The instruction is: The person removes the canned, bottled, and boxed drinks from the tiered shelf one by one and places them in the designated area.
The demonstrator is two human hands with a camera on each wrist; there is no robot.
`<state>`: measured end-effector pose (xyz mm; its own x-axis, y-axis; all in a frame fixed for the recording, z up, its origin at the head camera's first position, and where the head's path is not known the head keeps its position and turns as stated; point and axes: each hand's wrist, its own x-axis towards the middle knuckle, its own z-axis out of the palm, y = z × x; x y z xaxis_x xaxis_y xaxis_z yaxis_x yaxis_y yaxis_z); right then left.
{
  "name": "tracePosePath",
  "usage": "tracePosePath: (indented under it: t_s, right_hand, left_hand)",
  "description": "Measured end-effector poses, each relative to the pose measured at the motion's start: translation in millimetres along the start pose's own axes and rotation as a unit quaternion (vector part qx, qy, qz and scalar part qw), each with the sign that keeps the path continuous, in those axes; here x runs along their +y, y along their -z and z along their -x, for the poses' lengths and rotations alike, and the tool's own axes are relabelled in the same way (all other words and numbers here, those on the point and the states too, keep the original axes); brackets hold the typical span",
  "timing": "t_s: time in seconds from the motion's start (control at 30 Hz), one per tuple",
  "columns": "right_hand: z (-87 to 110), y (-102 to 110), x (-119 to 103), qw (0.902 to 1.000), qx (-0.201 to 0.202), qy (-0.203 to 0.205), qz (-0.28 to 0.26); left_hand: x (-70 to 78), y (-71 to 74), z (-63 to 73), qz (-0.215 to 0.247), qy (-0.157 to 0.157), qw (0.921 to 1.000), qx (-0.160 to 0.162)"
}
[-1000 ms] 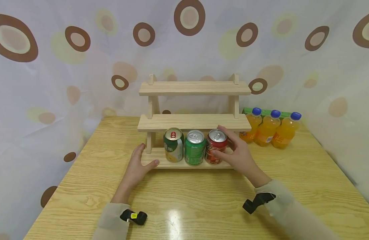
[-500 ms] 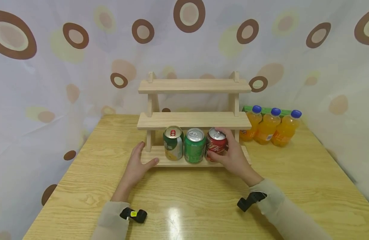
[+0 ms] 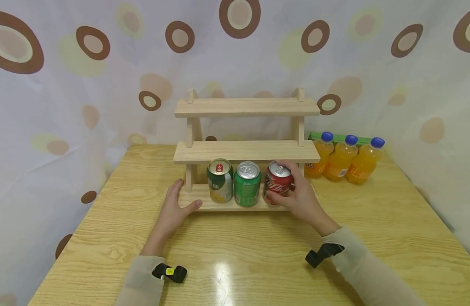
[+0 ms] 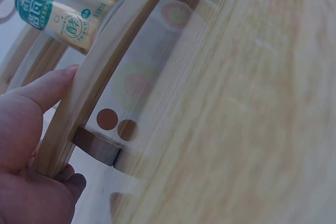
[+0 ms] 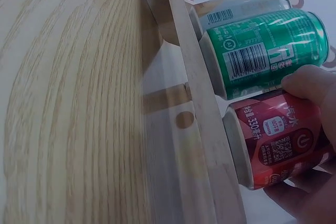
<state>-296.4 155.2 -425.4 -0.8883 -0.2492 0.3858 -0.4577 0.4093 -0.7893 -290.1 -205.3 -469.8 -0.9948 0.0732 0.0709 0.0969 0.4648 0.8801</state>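
Note:
My right hand (image 3: pixel 301 196) grips a red soda can (image 3: pixel 277 187) around its side, on the right of the lowest board. Left of it, past a narrow gap, stands a green can (image 3: pixel 247 187). A green-and-cream can (image 3: pixel 220 182) with a red pull tab stands further left. All are upright on the bottom step of the three-tier wooden shelf (image 3: pixel 246 151). At that step's left end, my left hand (image 3: pixel 176 209) holds the board. In the left wrist view, the thumb (image 4: pixel 55 85) lies against the board while other fingertips show at its far side.
Three orange drink bottles (image 3: pixel 341 161) with blue caps stand right of the shelf, in front of a green box edge (image 3: pixel 338 138). The shelf rests on a wood-grain table (image 3: pixel 235 255). Behind it hangs a circle-patterned curtain (image 3: pixel 235 63).
The red can has shifted slightly right with my right hand, widening its gap from the green can. My left hand keeps its place on the shelf. The head view has tilted down slightly.

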Motion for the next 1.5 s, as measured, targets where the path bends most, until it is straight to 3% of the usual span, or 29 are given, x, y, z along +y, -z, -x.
tracePosePath:
  t_s: [0.77,1.5]
  right_hand:
    - [22.1,37.0,10.5,0.9992,0.024,-0.022,0.025]
    - [46.2,89.5,28.1,0.9932,0.072,-0.052,0.076]
  left_hand:
    - [-4.7,-0.5,-2.2,-0.011,0.004,0.9999,-0.008]
    - [-5.5,-0.8,-1.6,-0.015,0.003,0.9998,-0.008]
